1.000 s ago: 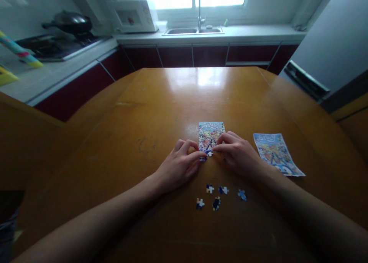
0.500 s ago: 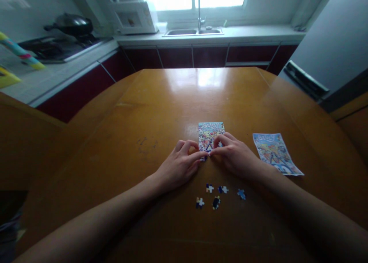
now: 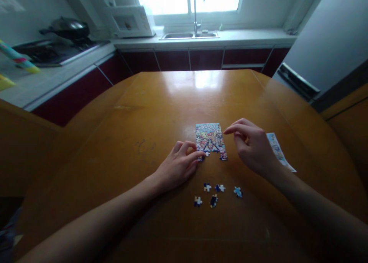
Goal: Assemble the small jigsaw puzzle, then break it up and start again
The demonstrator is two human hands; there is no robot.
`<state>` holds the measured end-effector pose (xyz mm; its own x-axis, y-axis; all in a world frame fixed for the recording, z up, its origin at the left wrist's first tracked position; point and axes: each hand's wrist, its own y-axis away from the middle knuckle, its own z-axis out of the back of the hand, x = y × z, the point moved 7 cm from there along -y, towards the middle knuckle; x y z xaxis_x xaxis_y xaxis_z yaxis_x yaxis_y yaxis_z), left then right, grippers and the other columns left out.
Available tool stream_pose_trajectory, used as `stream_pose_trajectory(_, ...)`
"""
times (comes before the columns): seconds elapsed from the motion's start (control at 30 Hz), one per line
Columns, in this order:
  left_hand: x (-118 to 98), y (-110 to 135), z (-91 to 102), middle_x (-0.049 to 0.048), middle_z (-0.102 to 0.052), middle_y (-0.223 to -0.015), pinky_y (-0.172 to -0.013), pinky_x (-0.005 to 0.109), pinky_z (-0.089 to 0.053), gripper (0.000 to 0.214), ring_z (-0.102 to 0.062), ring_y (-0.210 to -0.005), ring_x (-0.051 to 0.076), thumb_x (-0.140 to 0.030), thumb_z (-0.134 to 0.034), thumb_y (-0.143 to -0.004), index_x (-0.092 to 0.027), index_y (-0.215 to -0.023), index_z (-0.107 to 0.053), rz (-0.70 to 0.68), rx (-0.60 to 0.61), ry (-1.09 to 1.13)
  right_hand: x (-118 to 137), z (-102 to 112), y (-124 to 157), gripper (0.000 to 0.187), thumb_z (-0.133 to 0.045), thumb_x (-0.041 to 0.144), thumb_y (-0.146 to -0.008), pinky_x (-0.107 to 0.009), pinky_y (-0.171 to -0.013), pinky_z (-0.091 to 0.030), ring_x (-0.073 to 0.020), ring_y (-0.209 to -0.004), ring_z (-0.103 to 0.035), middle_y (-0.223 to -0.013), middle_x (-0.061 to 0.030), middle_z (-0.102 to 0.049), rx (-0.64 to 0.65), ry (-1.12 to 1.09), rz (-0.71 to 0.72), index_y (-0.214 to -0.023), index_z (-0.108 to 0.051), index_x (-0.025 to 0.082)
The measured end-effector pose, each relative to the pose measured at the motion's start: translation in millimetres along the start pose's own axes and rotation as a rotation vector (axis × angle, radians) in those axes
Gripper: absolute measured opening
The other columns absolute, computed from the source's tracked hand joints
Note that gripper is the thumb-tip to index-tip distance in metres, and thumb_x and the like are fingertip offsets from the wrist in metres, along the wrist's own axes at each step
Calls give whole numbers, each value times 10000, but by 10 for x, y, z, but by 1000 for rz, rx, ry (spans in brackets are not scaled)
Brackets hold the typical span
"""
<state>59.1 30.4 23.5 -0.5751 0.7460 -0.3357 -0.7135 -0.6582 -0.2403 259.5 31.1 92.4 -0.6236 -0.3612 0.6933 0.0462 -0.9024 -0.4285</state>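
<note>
A small, colourful jigsaw puzzle [image 3: 209,134] lies flat on the table, with a gap in the middle of its near edge. My left hand [image 3: 181,161] rests at its lower left corner, fingers bent against the side and thumb on a white puzzle piece [image 3: 207,154] at the gap. Just off the puzzle's right side, my right hand [image 3: 253,146] is raised, index finger stretched out and nothing held. Nearer to me lie several loose puzzle pieces [image 3: 220,188], dark blue, white and tan, plus a light blue piece [image 3: 238,191] to their right.
A printed picture sheet [image 3: 280,152] lies to the right, partly hidden behind my right hand. The wooden table [image 3: 161,110] has a rounded outline. Beyond it are a counter with a sink [image 3: 178,35], a microwave [image 3: 129,22], a stove with a black pan [image 3: 69,27], and a fridge [image 3: 324,44].
My right hand has let go of the puzzle's near edge and moved up and right, uncovering the puzzle's right side. My left hand has stayed at the corner. The view has shifted slightly.
</note>
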Motion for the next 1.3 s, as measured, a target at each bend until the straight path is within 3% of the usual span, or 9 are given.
stream_pose_trajectory(0.37, 6, 4, -16, 80, -503, -1243, -1013, 483, -451, 362, -419, -1121, 268, -191, -556, -927, -289, -1274, -582, 4, 16, -26, -312, -186, 265, 236, -480, 87, -845, -383, -760, -452, -231, -893, -578, -891, -82, -628, 68, 44, -39, -847, -681, 210)
stream_pose_trajectory(0.57, -5, 6, -13, 76, -485, -1315, -1024, 495, -432, 343, -401, -1145, 276, -210, -526, -952, -289, -1283, -565, -5, 39, -34, -474, -238, 270, 278, -462, 94, -865, -362, -723, -454, -207, -806, -572, -880, -75, -648, 69, 84, -96, -1049, -656, 168)
stream_pose_trajectory(1.0, -1, 1, -33, 85, -517, -1285, -1003, 488, -426, 335, -415, -1125, 273, -195, -522, -947, -256, -1273, -568, -24, 46, -58, -364, -278, 288, 245, -480, 65, -853, -351, -785, -467, -207, -874, -591, -895, -68, -669, 91, 90, -43, -967, -668, 173)
stream_pose_trajectory(1.1, -4, -4, -22, 88, -520, -1278, -998, 489, -428, 335, -418, -1127, 275, -191, -525, -943, -256, -1268, -578, -27, 38, -55, -300, -235, 285, 196, -515, 94, -865, -335, -777, -460, -200, -878, -595, -914, -68, -672, 190, 84, -37, -930, -678, 181)
stream_pose_trajectory(1.3, -5, -2, -10, 78, -548, -1252, -988, 455, -442, 334, -435, -1110, 259, -185, -537, -942, -255, -1264, -589, -53, 16, -14, -119, -141, 437, 184, -556, 83, -831, -264, -642, -404, -141, -701, -576, -803, -19, -671, 622, 174, -26, -787, -682, 210)
